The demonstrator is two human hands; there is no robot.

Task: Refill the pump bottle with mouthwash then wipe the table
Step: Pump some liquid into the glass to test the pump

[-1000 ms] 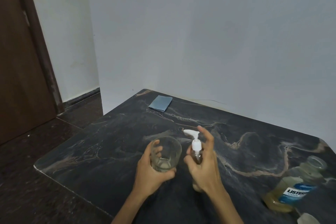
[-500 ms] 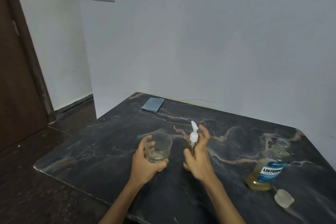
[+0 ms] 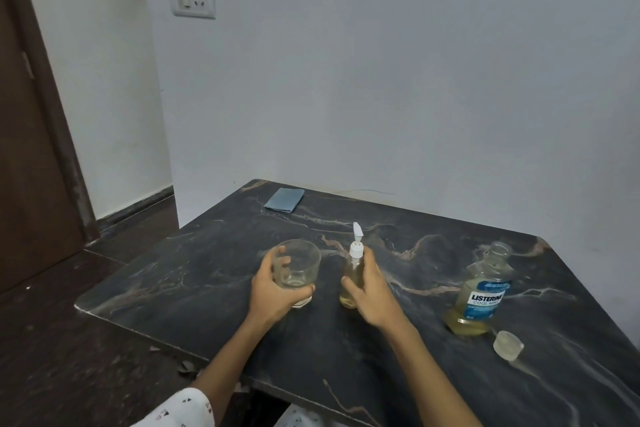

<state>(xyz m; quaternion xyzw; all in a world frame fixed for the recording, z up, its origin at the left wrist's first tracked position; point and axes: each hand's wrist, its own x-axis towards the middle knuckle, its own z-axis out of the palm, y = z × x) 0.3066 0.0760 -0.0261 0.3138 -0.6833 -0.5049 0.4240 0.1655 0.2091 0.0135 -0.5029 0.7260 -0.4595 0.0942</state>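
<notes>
On the dark desk [image 3: 207,295], the pump bottle [image 3: 352,279] is gripped upright by right-hand fingers [image 3: 349,288], the glass tumbler [image 3: 297,267] by left-hand fingers [image 3: 282,258]; the uncapped Listerine bottle [image 3: 479,298] could be knocked and spilled.

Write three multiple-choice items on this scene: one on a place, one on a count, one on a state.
1. Where does the blue cloth lie?
A. far left corner of the table
B. under the glass
C. beside the cap

2. How many bottles stand on the table?
A. one
B. two
C. three

3. The mouthwash bottle is:
A. capped
B. on its side
C. uncapped

Answers: 1 A, it sits near the wall corner. 2 B, the pump bottle in the right hand and the mouthwash bottle. 3 C, its cap rests apart on the table.
</notes>
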